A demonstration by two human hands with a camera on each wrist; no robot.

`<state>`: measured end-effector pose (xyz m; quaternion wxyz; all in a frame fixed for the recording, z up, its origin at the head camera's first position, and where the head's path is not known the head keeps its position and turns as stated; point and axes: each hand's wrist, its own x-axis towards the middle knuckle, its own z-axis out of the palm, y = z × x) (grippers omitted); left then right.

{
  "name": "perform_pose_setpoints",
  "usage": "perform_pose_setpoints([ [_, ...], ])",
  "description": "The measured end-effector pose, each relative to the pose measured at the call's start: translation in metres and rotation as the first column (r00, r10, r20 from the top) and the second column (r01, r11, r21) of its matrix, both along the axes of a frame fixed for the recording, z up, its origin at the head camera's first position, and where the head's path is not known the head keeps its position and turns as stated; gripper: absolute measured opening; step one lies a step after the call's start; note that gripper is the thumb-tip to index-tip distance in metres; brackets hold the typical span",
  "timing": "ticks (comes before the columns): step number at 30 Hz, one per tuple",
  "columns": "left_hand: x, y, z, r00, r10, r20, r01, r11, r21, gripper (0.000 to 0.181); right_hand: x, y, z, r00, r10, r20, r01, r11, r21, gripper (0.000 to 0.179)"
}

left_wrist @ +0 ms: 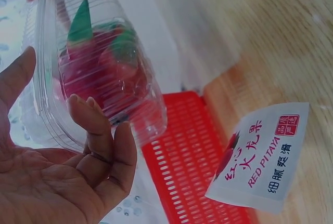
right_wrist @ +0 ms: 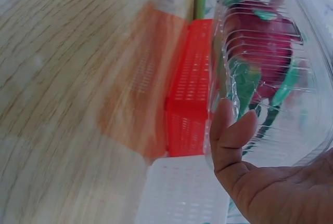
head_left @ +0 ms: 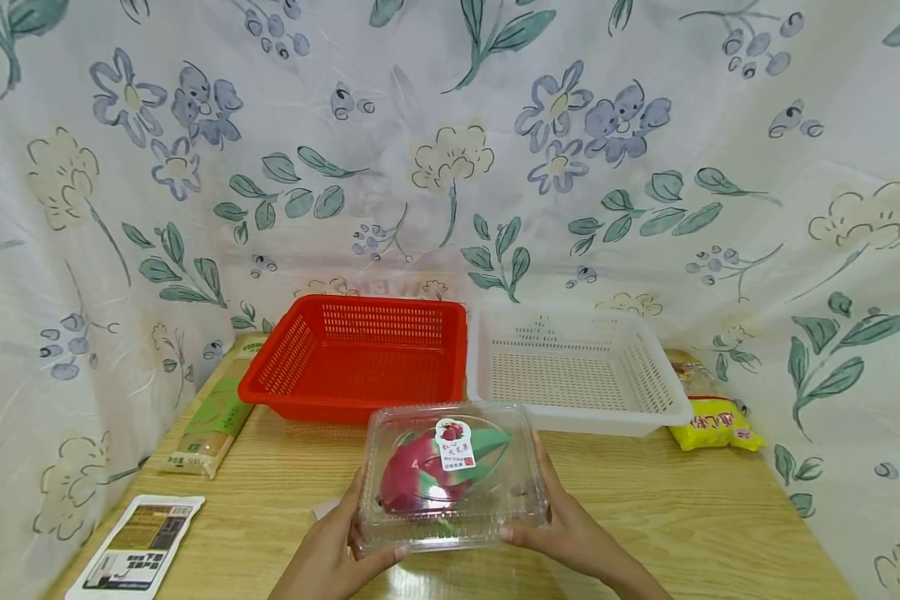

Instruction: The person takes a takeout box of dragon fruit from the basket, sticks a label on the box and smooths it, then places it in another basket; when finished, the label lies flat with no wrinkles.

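Observation:
A clear plastic clamshell box (head_left: pixel 487 492) with a pink and green dragon fruit (head_left: pixel 420 475) inside is held up off the table between both hands. On its lid sits a white sticker (head_left: pixel 456 444). My left hand (head_left: pixel 337 542) grips the box's left end, thumb along the front edge and fingers curled beneath, as the left wrist view shows. At the other end my right hand (head_left: pixel 562 529) holds it the same way, fingers (right_wrist: pixel 234 135) bent under the side. A white label reading RED PITAYA (left_wrist: pixel 260 156) lies on the table below the box, mostly hidden in the head view.
Behind the box stand a red basket (head_left: pixel 352 408) and a white basket (head_left: pixel 592 421), side by side. To the left lie a green noodle packet (head_left: pixel 213 417) and a white printed pouch (head_left: pixel 138 546). A yellow packet (head_left: pixel 716 425) lies at the right, near the floral curtain (head_left: pixel 450 167).

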<state>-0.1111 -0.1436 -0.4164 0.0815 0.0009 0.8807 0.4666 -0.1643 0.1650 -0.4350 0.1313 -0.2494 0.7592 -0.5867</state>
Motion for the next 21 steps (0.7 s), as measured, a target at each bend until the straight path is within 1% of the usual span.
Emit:
perform_pose_setpoints([
  [6,-0.0004,0.0012,0.0032,1.000,0.029,0.010,-0.029,0.999,-0.017,0.109,0.0002,0.0002,0.0020,1.000,-0.009,0.004,0.009,1.000,-0.015,0.118],
  [11,-0.0002,0.0014,0.0045,1.000,0.030,0.007,-0.030,0.999,-0.015,0.108,0.0010,0.0007,0.0056,1.000,-0.021,0.001,0.021,1.000,-0.001,0.118],
  [17,-0.0003,0.0018,0.0052,0.999,0.036,0.017,-0.036,0.999,-0.010,0.109,0.0008,0.0007,0.0074,1.000,-0.009,-0.018,0.008,1.000,-0.006,0.118],
  [21,0.0001,0.0023,0.0054,0.999,0.040,0.024,-0.040,0.999,-0.009,0.108,0.0004,0.0006,0.0086,1.000,-0.001,-0.011,0.001,1.000,-0.004,0.118],
])
